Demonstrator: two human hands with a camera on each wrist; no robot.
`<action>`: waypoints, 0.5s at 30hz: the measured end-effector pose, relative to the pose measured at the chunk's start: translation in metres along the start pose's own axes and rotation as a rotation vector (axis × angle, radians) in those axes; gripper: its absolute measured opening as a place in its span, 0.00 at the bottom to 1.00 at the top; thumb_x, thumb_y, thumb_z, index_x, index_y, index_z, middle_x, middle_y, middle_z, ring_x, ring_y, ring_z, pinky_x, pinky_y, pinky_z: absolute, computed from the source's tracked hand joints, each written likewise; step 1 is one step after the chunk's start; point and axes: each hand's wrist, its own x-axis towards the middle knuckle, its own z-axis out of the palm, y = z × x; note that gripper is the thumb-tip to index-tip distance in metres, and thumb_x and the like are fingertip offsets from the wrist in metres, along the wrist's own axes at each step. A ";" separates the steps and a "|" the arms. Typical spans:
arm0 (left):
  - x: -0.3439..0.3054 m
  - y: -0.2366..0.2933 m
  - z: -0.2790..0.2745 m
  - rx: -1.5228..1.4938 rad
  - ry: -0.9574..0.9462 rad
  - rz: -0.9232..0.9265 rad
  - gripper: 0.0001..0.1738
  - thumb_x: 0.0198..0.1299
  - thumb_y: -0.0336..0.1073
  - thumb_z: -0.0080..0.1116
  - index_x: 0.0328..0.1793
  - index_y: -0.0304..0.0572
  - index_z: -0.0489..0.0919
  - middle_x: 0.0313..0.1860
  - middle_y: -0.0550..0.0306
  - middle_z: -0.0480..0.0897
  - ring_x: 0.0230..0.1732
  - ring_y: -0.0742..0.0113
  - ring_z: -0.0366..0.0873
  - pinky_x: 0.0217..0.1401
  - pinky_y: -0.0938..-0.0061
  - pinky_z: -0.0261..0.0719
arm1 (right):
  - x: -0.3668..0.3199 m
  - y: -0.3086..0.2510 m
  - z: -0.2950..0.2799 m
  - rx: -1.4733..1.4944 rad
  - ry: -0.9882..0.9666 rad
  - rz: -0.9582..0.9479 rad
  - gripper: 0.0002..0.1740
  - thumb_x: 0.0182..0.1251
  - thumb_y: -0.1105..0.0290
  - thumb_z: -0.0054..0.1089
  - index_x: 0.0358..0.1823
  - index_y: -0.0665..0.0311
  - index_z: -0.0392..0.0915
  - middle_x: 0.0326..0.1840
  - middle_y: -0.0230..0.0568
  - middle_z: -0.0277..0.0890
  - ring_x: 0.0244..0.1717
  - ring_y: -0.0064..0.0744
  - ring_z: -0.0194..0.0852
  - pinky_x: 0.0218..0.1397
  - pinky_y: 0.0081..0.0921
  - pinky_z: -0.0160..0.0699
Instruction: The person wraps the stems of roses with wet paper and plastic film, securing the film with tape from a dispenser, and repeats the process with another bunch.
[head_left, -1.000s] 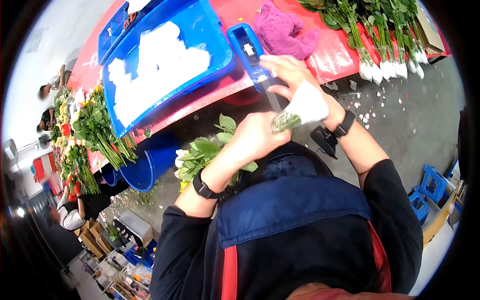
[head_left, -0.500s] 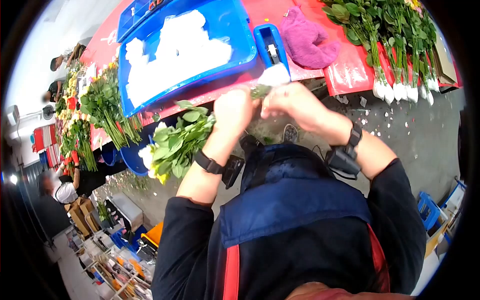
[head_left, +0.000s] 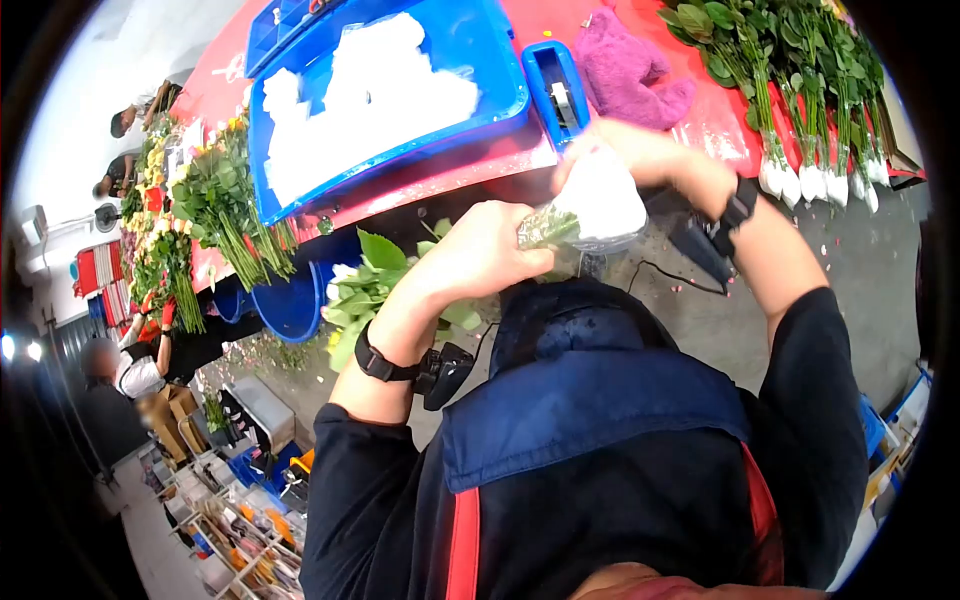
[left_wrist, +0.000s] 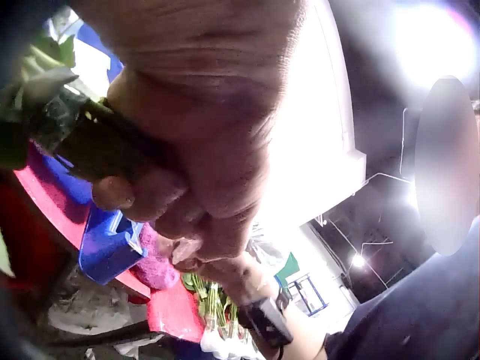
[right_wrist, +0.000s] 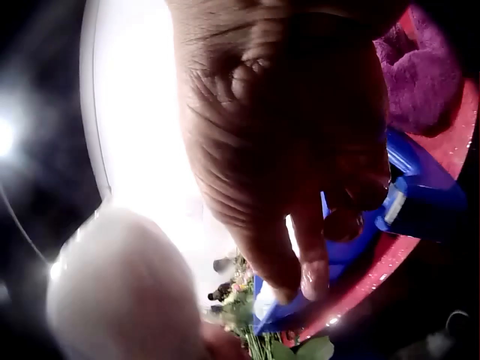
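On a flower worktable [head_left: 725,140] running before the wearer, a tub [head_left: 500,118] sits left of centre with a pile of wadding [head_left: 370,110] inside, a compartmented tray [head_left: 268,40] at its far left side. A tape dispenser [head_left: 543,85] stands just right of the tub, a towel [head_left: 640,75] just beyond it on the right. Farther right, flower bundles [head_left: 815,100] lie side by side, their wrapped stem ends past the near edge. More cut flowers [head_left: 225,195] lie left of the tub, above buckets [head_left: 290,310] on the floor [head_left: 820,270]. Cardboard boxes [head_left: 178,415] and a storage rack [head_left: 215,510] occupy the area to the wearer's left.
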 end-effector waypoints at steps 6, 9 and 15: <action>-0.013 0.034 -0.057 -0.238 0.470 -0.184 0.09 0.56 0.34 0.59 0.25 0.41 0.76 0.20 0.65 0.75 0.19 0.82 0.68 0.21 0.79 0.67 | -0.036 0.055 0.105 -0.089 0.531 0.017 0.05 0.54 0.72 0.64 0.27 0.65 0.81 0.27 0.43 0.78 0.33 0.36 0.79 0.40 0.32 0.76; -0.002 0.028 -0.074 -0.386 0.345 -0.152 0.10 0.57 0.35 0.60 0.26 0.43 0.75 0.17 0.67 0.72 0.14 0.79 0.66 0.16 0.81 0.63 | -0.034 0.019 0.085 -0.068 0.805 -0.156 0.05 0.56 0.71 0.64 0.29 0.65 0.79 0.31 0.40 0.78 0.35 0.34 0.78 0.41 0.30 0.76; 0.015 0.041 -0.061 -0.530 -0.147 -0.220 0.10 0.57 0.35 0.61 0.27 0.42 0.74 0.14 0.66 0.68 0.11 0.80 0.60 0.15 0.79 0.61 | -0.023 -0.047 0.019 -0.118 0.846 -0.526 0.32 0.51 0.65 0.72 0.59 0.65 0.73 0.61 0.49 0.72 0.62 0.42 0.69 0.66 0.36 0.66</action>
